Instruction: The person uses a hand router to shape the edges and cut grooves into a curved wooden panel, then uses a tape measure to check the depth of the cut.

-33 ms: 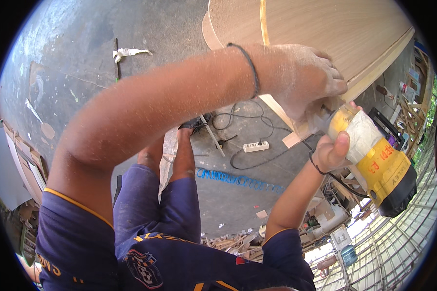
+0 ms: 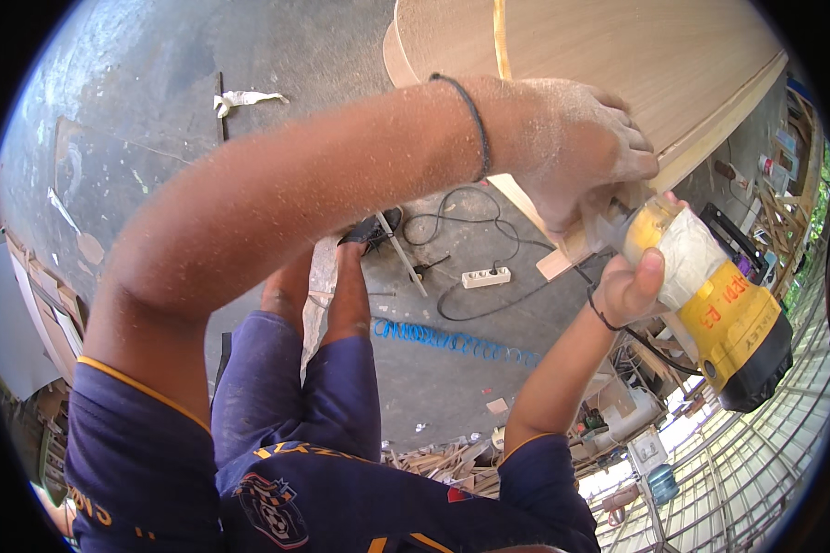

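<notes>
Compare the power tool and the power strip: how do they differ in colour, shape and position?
The power tool is mainly yellow and black; the power strip is white. The power tool is thick and rounded, the power strip a slim bar. The right hand holds the power tool up; the power strip lies on the floor. Both show some white.

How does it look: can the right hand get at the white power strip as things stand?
Probably not: the right hand is wrapped around the yellow-and-black handheld power tool, and the white power strip lies on the floor, seemingly well below that hand.
</notes>
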{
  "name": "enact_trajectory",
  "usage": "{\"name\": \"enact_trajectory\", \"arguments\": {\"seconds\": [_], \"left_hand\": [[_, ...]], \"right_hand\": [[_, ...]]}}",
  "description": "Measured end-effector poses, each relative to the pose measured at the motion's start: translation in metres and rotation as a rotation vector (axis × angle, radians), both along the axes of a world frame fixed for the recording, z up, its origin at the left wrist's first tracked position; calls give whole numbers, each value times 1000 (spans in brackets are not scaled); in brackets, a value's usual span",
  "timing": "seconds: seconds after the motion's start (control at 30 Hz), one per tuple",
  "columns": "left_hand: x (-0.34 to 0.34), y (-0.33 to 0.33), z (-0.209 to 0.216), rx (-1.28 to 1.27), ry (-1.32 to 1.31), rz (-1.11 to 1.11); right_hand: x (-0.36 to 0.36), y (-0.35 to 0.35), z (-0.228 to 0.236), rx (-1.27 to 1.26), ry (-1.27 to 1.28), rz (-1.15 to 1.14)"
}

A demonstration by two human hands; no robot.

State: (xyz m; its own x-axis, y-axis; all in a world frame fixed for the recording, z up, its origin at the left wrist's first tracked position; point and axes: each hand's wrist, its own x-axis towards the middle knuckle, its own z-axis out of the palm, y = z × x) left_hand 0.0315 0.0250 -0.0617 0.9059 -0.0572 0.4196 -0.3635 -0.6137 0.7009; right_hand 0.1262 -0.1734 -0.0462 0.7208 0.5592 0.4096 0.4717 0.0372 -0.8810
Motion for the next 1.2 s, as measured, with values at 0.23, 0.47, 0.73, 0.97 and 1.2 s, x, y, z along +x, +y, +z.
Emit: {"name": "enact_trajectory", "arguments": {"seconds": [0.23,0.47,0.73,0.97,1.2], "left_hand": [[0,3,-8,76,-32,-15],[1,5,-6,53,-2,-43],[-5,6,-4,53,8,-47],[-5,5,-4,28,23,-49],[-4,7,-1,21,-19,-71]], "right_hand": [[-11,12,4,60,-11,-32],[-10,6,6,-52,2,-36],[-16,7,2,-15,-22,-28],[-20,7,4,-52,-32,-47],[-24,4,5,-62,-25,-67]]}}
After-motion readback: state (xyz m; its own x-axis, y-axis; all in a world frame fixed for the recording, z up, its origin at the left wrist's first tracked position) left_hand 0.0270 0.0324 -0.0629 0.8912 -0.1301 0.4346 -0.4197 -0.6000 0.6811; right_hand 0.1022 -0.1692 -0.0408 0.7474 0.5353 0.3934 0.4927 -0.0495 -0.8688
